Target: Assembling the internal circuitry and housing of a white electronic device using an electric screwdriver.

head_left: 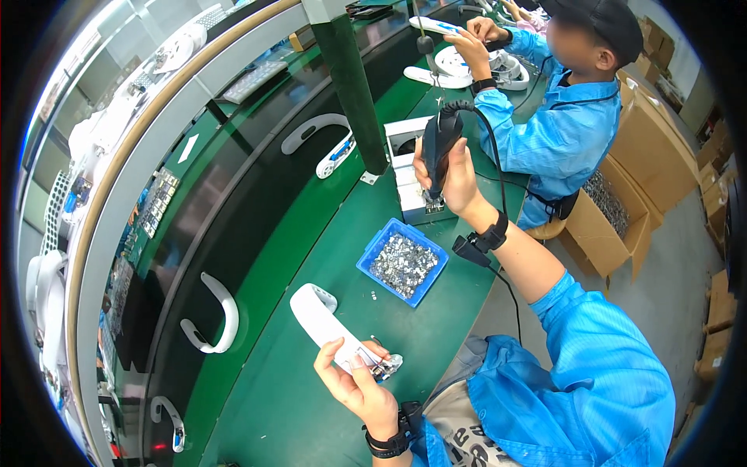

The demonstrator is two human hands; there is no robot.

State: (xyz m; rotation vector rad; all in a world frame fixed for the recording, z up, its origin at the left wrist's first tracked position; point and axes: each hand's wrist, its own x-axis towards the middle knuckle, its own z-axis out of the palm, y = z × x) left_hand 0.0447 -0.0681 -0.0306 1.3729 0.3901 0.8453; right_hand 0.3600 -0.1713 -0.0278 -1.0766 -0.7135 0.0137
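A white curved plastic housing is held in my left hand above the green bench. Its near end carries small metal and dark parts close to my fingertips; the details are too small to tell. My right hand is wrapped round a black electric screwdriver, raised over a white and grey box-shaped unit, its tip pointing down. From the screwdriver's top runs a black coiled cord. Between my hands stands a blue tray of small metal pieces, with a few loose ones beside it.
On the dark conveyor to the left lie several similar white curved parts. A green post rises at the bench's far side. Another person in blue works at the far right, near open cardboard boxes. Black cables hang by my right arm.
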